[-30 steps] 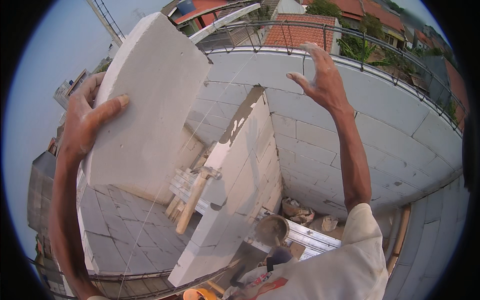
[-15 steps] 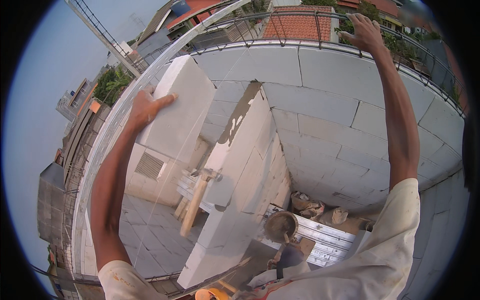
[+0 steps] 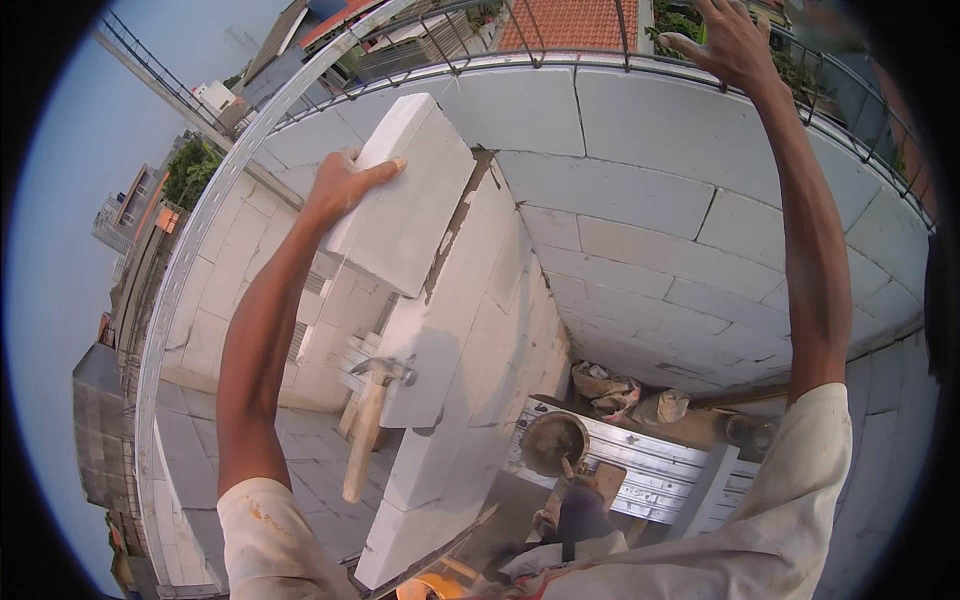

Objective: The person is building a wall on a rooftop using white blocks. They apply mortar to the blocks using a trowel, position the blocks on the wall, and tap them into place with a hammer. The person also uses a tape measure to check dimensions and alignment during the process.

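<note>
My left hand [image 3: 350,187] grips the outer edge of a white lightweight concrete block [image 3: 405,205], thumb over its near face. The block stands tilted at the mortar-topped end of a partition wall [image 3: 480,290], largely covering the grey mortar strip [image 3: 452,235]. Whether its underside fully touches the mortar is hidden. My right hand [image 3: 735,45] is raised at the far wall's top by the steel bars, fingers spread, holding nothing. A claw hammer [image 3: 368,425] with a wooden handle rests against the lower step of the partition.
A long metal straightedge [image 3: 225,165] curves past on the left. Steel reinforcement bars [image 3: 690,70] run along the far block wall [image 3: 650,190]. Below right, a round mortar bucket [image 3: 553,445] stands on a ribbed metal platform [image 3: 640,490], near crumpled sacks [image 3: 605,385].
My left hand has brought the block rightward, from beside the partition to over its mortar strip. My right hand has shifted slightly up in view and remains spread.
</note>
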Motion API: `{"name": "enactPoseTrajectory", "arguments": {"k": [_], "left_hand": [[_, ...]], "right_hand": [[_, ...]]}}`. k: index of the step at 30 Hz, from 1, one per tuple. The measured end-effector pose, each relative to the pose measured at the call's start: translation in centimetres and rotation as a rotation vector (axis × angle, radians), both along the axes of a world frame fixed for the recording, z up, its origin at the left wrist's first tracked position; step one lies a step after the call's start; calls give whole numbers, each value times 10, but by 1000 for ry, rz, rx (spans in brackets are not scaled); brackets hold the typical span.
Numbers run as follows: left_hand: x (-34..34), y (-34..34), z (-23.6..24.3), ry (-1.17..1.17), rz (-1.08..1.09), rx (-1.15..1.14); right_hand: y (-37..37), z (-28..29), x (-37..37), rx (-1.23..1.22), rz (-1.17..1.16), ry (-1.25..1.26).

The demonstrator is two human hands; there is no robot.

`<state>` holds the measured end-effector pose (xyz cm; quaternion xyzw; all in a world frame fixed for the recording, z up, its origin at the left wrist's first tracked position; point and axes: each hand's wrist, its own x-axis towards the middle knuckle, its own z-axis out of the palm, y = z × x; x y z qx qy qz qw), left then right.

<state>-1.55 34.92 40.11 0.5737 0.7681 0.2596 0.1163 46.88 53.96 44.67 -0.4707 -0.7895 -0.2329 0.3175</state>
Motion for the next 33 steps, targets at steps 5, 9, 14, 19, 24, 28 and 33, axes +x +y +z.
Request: {"name": "enactPoseTrajectory", "arguments": {"k": [5, 9, 14, 19, 24, 28, 33], "left_hand": [[5, 32, -17, -60, 36, -2], [-10, 50, -27, -41, -5, 2], [-16, 60, -31, 28, -11, 32], [-4, 68, -25, 1, -45, 7], [-14, 73, -32, 65, -45, 33], [-20, 69, -34, 134, -26, -7], [-14, 85, -37, 218, -27, 28]], "right_hand": [[-6, 3, -2, -8, 96, 48], [-6, 2, -6, -15, 153, 78], [-4, 2, -6, -17, 201, 111], [-10, 4, -10, -35, 243, 166], [3, -7, -8, 71, 71, 108], [19, -22, -10, 201, 157, 76], [74, -38, 32, 186, -286, -214]]}}
